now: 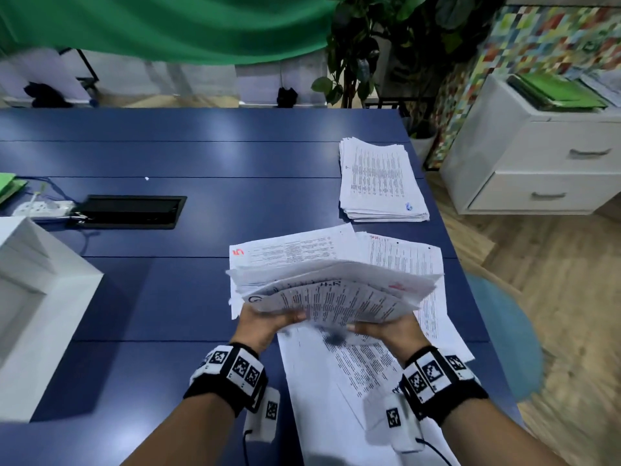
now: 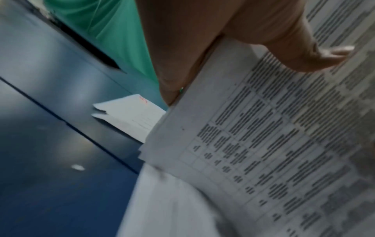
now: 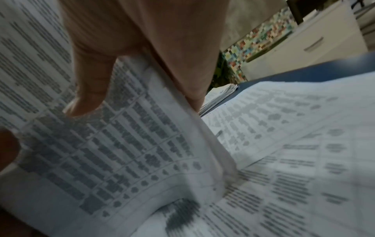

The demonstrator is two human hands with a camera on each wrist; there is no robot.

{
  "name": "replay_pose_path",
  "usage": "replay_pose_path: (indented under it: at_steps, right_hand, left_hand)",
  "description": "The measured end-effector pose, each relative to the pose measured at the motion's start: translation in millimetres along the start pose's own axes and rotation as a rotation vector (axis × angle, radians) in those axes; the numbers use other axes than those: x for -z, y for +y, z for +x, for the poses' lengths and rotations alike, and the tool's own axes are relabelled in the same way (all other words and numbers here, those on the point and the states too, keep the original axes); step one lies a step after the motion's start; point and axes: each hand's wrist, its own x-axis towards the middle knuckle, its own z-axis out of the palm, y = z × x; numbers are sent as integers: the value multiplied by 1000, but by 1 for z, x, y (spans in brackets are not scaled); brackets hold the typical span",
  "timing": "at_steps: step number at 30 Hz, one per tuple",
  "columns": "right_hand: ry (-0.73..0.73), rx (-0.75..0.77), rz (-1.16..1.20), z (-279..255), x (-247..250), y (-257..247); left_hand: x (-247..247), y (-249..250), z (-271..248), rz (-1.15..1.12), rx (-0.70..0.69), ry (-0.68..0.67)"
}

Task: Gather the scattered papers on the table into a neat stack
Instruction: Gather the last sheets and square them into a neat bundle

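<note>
Both hands hold one thick bundle of printed papers [image 1: 336,290] lifted off the blue table [image 1: 168,156], its sheets uneven and bowed. My left hand [image 1: 268,322] grips the bundle's left end, thumb on the printed side [image 2: 274,144]. My right hand [image 1: 386,329] grips the right end, thumb pressed on the page [image 3: 121,152]. Loose sheets [image 1: 353,375] lie flat on the table under and around the bundle, one marked with a red 5 [image 1: 285,250]. A squared stack of papers [image 1: 379,179] rests farther back by the table's right edge.
A white box [image 1: 40,297] sits at the table's left edge. A black cable hatch [image 1: 127,211] and a power strip [image 1: 43,208] lie behind it. White drawers [image 1: 537,156] stand right of the table. A blue round rug [image 1: 504,338] lies on the wooden floor.
</note>
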Motion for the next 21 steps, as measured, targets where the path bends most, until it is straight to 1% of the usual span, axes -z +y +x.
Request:
replay_pose_path:
  at_steps: [2, 4, 6, 7, 9, 10, 13, 16, 19, 21]
  right_hand:
    - [20, 2, 34, 7, -2, 0]
    - [55, 8, 38, 14, 3, -6]
    - [37, 27, 72, 15, 13, -15]
    - [-1, 30, 75, 14, 15, -18]
    - [-21, -5, 44, 16, 13, -18]
    - [-3, -17, 25, 21, 12, -12]
    - [47, -8, -46, 36, 12, -10]
    - [70, 4, -25, 47, 21, -18]
    - [11, -21, -42, 46, 27, -15]
    - [-28, -86, -29, 45, 28, -3]
  left_hand:
    - [-5, 4, 5, -33, -10, 14]
    - [-7, 14, 8, -74, -71, 31]
    - [-9, 22, 9, -62, -95, 13]
    - [-10, 22, 9, -38, -81, -2]
    - [-11, 13, 14, 26, -27, -41]
    - [-12, 5, 19, 49, -6, -40]
    - [-14, -8, 32, 111, 9, 27]
    - [-17, -1, 42, 143, -13, 68]
    - [-20, 8, 55, 103, -44, 119]
    - [-23, 8, 67, 70, -34, 141]
